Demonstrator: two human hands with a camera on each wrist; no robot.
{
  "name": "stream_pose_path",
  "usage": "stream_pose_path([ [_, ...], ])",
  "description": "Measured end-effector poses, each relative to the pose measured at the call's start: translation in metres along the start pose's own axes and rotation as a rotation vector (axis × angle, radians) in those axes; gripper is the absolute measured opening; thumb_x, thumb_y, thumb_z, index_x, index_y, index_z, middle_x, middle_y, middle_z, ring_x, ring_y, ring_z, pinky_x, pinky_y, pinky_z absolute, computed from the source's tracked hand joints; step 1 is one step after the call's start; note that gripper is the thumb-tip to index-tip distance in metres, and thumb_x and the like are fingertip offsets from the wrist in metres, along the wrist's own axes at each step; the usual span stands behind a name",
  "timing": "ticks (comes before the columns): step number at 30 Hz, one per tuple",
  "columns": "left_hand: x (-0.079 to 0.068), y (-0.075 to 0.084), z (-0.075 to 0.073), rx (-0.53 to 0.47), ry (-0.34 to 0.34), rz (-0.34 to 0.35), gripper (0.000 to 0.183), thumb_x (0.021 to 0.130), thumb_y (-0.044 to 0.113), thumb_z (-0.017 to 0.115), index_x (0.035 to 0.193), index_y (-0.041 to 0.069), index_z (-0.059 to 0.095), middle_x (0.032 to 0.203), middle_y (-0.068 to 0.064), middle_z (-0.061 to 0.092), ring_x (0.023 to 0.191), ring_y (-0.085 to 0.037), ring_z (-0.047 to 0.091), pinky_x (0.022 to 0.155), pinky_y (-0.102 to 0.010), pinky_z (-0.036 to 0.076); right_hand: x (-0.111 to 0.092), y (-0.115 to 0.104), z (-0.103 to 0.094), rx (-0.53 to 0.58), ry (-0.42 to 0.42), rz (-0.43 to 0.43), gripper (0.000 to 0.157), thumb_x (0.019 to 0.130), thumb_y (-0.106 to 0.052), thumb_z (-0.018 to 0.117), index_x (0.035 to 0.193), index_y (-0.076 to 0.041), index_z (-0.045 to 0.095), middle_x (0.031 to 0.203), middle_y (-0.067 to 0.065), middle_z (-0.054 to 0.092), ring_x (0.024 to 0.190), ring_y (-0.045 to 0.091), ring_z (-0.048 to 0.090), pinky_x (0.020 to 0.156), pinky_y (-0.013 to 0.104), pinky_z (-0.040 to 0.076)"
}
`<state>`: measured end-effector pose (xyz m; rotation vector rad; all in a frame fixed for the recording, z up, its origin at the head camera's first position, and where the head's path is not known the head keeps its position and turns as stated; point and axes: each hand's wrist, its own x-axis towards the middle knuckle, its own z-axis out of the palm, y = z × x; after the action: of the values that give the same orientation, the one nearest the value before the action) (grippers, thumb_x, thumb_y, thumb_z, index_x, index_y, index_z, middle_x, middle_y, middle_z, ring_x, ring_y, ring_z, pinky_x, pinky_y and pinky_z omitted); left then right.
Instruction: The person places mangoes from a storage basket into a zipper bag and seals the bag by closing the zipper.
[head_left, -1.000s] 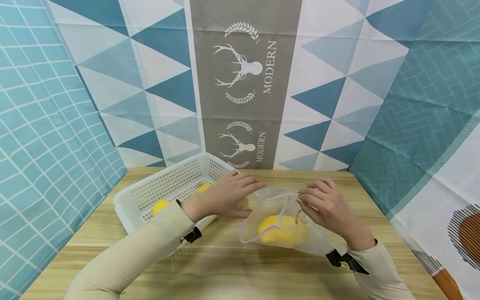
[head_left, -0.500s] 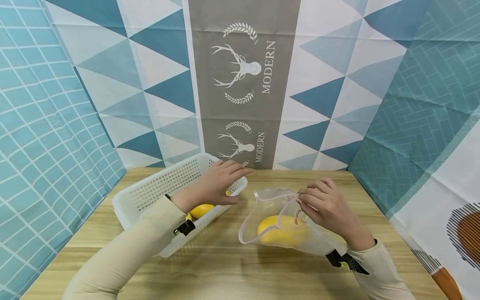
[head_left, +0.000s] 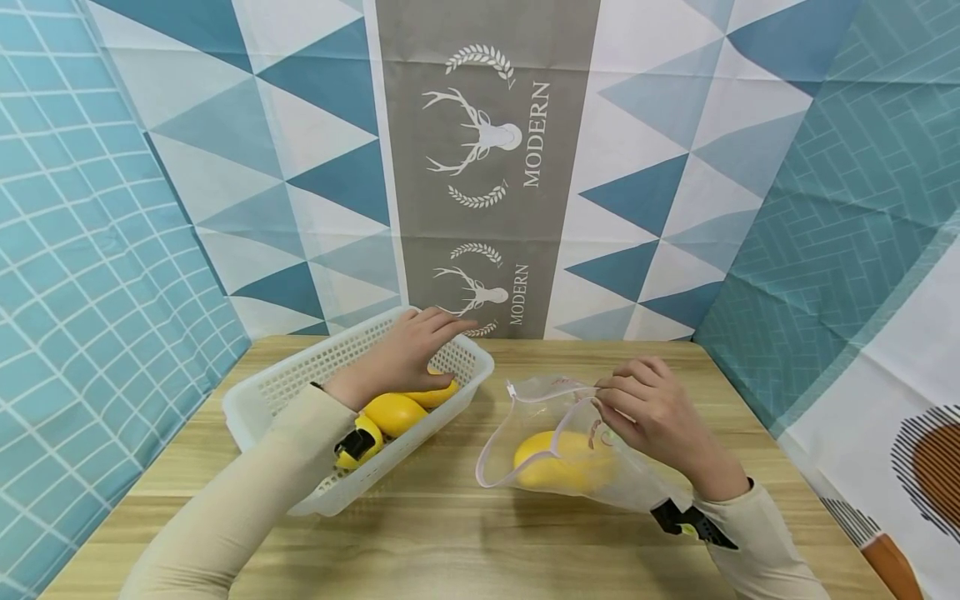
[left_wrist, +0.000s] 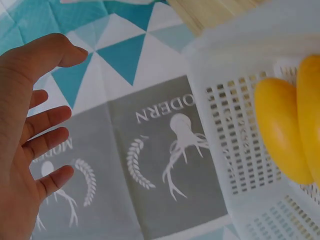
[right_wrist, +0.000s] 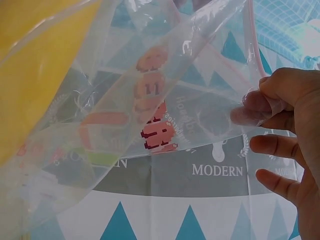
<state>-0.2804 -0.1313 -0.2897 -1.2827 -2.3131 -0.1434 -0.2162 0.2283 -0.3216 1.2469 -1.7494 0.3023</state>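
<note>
My left hand [head_left: 405, 354] hovers over the white plastic basket [head_left: 468, 371], fingers spread and holding nothing. Below it in the basket lie several yellow mangoes [head_left: 393, 414]. In the left wrist view two mangoes [left_wrist: 282, 127] show at the right, apart from the fingers. With thumb and fingertips my right hand [head_left: 663, 412] pinches the edge of a clear zip bag [head_left: 637, 479]. The bag lies on the table with its pink-edged mouth gaping toward the basket. Inside it is yellow fruit [head_left: 551, 462], blurred by the plastic. Red printing marks the bag [right_wrist: 157, 132] in the right wrist view.
The wooden table [head_left: 480, 550] runs under basket and bag. A patterned cloth [head_left: 487, 167] with deer heads and triangles hangs at the back. Tile-print sheets [head_left: 90, 250] stand along the left side, with other sheets at the right.
My left hand has moved left from beside the bag's mouth to above the basket, uncovering the mangoes there. The right hand keeps its pinch on the bag and has barely moved.
</note>
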Motion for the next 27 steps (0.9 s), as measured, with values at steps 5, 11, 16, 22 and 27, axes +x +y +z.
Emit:
stream_pose_path([
  [5, -0.005, -0.01, 0.002, -0.006, -0.032, -0.045, 0.08, 0.075, 0.029, 0.084, 0.144, 0.008, 0.05, 0.133, -0.01, 0.057, 0.12, -0.029, 0.052, 0.09, -0.048, 0.044, 0.0, 0.0, 0.0, 0.002, -0.003, 0.002, 0.037, 0.104, -0.022, 0.049, 0.081, -0.007, 0.074, 0.083, 0.004, 0.071, 0.077, 0.025, 0.061, 0.072, 0.044, 0.045],
  [11, -0.011, -0.02, 0.005, -0.011, -0.071, -0.12, 0.083, 0.074, 0.027, 0.084, 0.147, 0.009, 0.047, 0.136, -0.01, 0.055, 0.124, -0.03, 0.048, 0.095, -0.051, 0.04, 0.0, 0.0, 0.001, 0.0, -0.002, -0.001, 0.037, 0.104, -0.022, 0.05, 0.08, -0.007, 0.073, 0.083, 0.004, 0.071, 0.077, 0.024, 0.061, 0.073, 0.044, 0.045],
  [16, -0.016, -0.028, 0.007, -0.004, -0.099, -0.158, 0.085, 0.075, 0.028, 0.083, 0.149, 0.012, 0.045, 0.138, -0.01, 0.053, 0.127, -0.03, 0.045, 0.097, -0.053, 0.039, 0.0, 0.0, 0.001, 0.003, 0.002, -0.005, 0.036, 0.104, -0.022, 0.05, 0.08, -0.007, 0.073, 0.083, 0.004, 0.071, 0.076, 0.024, 0.06, 0.073, 0.044, 0.045],
  [22, -0.02, -0.037, 0.011, 0.0, -0.149, -0.211, 0.089, 0.074, 0.028, 0.084, 0.15, 0.01, 0.041, 0.142, -0.012, 0.05, 0.128, -0.032, 0.044, 0.1, -0.054, 0.037, 0.0, 0.0, 0.001, 0.005, 0.001, -0.002, 0.037, 0.104, -0.022, 0.05, 0.08, -0.007, 0.073, 0.083, 0.004, 0.071, 0.076, 0.025, 0.06, 0.073, 0.045, 0.045],
  [27, -0.023, -0.042, 0.017, 0.006, -0.23, -0.27, 0.093, 0.074, 0.031, 0.085, 0.152, 0.009, 0.039, 0.143, -0.014, 0.048, 0.13, -0.033, 0.042, 0.103, -0.056, 0.036, 0.0, 0.0, 0.001, 0.005, -0.004, -0.002, 0.037, 0.104, -0.022, 0.05, 0.08, -0.007, 0.073, 0.083, 0.004, 0.071, 0.077, 0.025, 0.06, 0.073, 0.045, 0.045],
])
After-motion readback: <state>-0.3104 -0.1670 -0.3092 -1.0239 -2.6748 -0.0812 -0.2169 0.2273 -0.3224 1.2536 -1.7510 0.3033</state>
